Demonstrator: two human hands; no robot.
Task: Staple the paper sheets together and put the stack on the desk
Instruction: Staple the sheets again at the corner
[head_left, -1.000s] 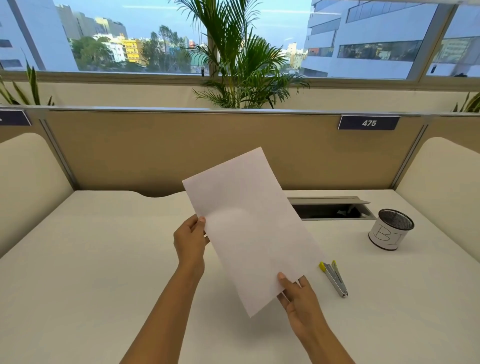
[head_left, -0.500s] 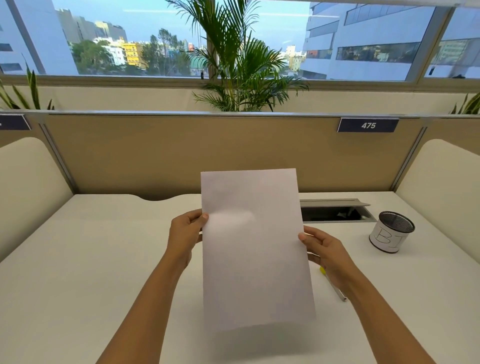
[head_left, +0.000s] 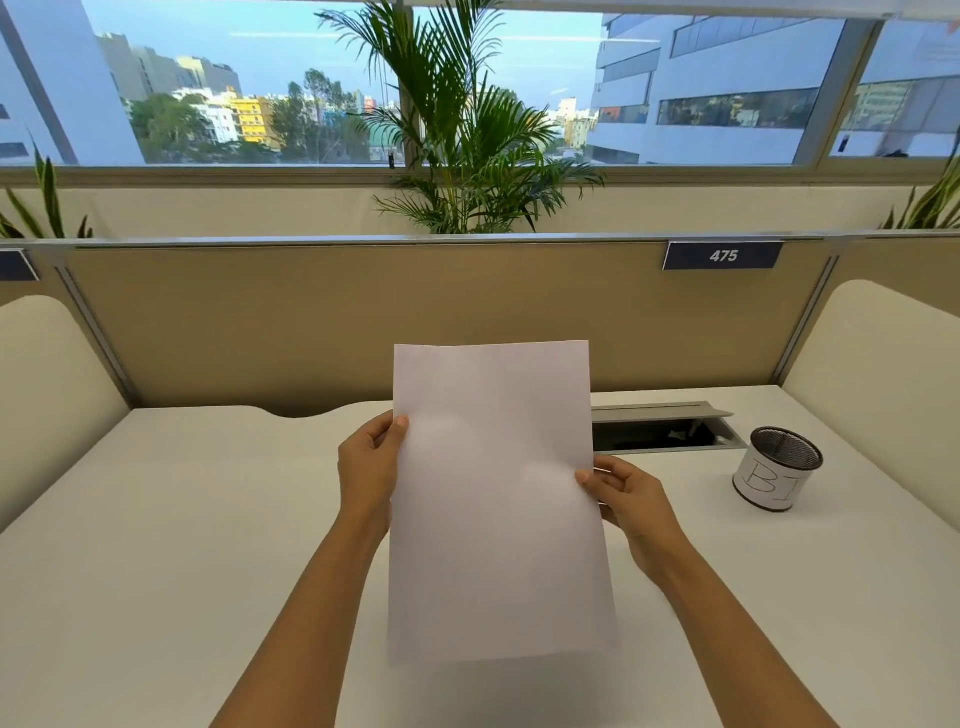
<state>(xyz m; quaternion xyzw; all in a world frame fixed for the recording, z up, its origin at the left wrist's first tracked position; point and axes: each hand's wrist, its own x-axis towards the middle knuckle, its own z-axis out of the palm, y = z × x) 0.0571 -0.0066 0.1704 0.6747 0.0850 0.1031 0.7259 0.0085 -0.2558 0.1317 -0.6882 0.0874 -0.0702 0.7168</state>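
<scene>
The paper sheets (head_left: 493, 493) stand upright over the desk (head_left: 156, 545), pinched at mid-height between the left hand (head_left: 366, 467) and right hand (head_left: 631, 499), seemingly being squared; stapling and setting down look not yet done.

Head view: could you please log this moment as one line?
paper sheets held over desk | left hand pinches left edge | right hand pinches right edge
</scene>
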